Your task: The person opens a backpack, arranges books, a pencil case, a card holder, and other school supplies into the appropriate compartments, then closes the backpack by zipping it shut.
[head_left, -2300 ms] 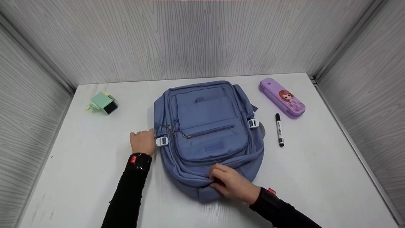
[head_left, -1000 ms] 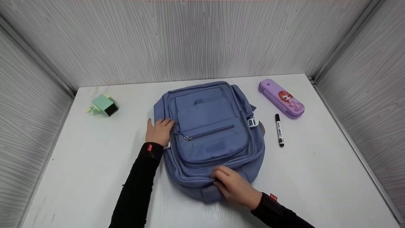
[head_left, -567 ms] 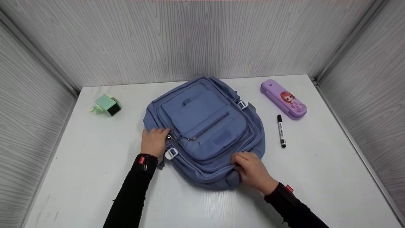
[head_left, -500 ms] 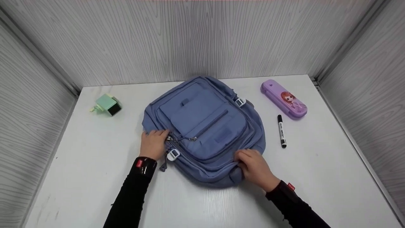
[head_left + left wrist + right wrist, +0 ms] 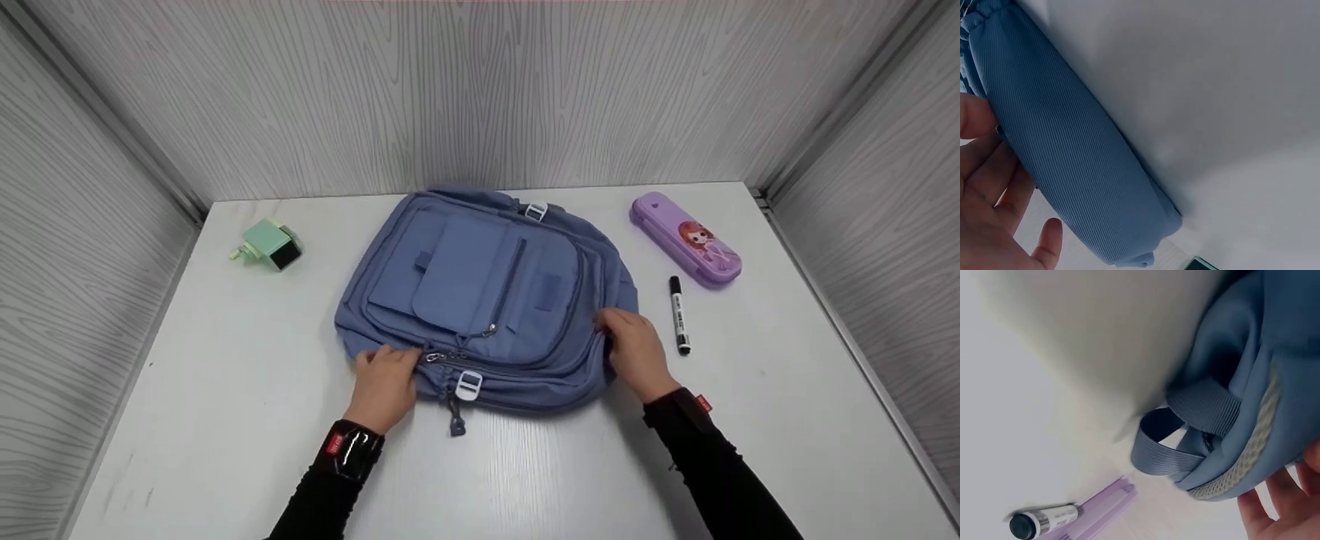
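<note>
Blue fabric backpack (image 5: 487,300) lies flat at the middle of the white table (image 5: 225,420), its front pockets facing up. At its near edge, the left hand (image 5: 386,382) rests on the bag beside the zipper pulls, fingers relaxed and gripping nothing. The right hand (image 5: 636,351) curls its fingers around the bag's right end. Just right lie a black marker (image 5: 679,315) and a purple pencil case (image 5: 686,240); a green sharpener (image 5: 270,244) sits far left.

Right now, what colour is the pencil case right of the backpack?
Purple, with a cartoon girl on the lid; the pencil case shows best in the head view.
</note>
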Available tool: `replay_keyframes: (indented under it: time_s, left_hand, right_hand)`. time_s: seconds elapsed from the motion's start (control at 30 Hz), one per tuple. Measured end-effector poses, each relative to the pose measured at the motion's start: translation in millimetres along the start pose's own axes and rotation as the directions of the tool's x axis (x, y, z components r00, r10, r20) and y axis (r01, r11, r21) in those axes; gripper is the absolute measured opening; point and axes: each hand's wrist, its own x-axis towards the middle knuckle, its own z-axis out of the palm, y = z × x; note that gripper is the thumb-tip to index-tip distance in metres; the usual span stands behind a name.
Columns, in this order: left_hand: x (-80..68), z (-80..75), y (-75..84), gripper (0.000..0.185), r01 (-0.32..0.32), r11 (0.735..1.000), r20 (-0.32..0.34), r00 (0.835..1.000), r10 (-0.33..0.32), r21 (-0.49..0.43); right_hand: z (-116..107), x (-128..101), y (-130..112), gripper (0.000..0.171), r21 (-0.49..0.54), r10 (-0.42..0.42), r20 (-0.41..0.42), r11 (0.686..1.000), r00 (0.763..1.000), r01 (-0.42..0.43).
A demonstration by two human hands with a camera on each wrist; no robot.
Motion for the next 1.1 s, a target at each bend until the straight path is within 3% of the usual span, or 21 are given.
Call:
replay_keyframes:
  time_s: [0.4,0.57,0.73,0.83,1.0,1.1]
  left_hand:
    - [-6.3,6.9,16.9,0.033,-0.042,0.998,-0.019,0.999,0.043,0.035]
    - [-5.5,9.1,17.7,0.033,-0.029,0.999,-0.018,0.999,0.029,0.031]
    - [-5.6,10.7,16.6,0.032,-0.029,1.000,-0.023,0.999,0.029,0.005]
    - [-6.2,11.2,14.1,0.029,-0.033,0.999,-0.032,0.999,0.033,-0.018]
    - [-5.3,10.7,8.4,0.031,-0.044,0.998,-0.042,0.998,0.042,-0.042]
    - [-4.2,8.2,5.5,0.036,-0.027,0.998,-0.024,0.999,0.026,-0.064]
  right_hand:
    - [5.9,30.8,24.8,0.028,0.071,-0.016,-0.011,0.997,1.000,0.017]
    - [-3.5,35.9,15.1,0.029,0.103,-0.083,-0.014,0.991,0.996,0.084]
    - [-7.7,36.3,-38.2,0.032,0.029,-0.109,-0.029,0.994,0.994,0.110]
    - [2.7,32.4,-82.0,0.027,0.038,-0.159,0.044,0.987,0.986,0.158]
    - [34.3,23.7,-143.8,0.014,0.020,-0.282,0.243,0.958,0.928,0.286]
    - [54.6,20.9,-167.1,0.019,-0.047,-0.296,0.360,0.941,0.885,0.334]
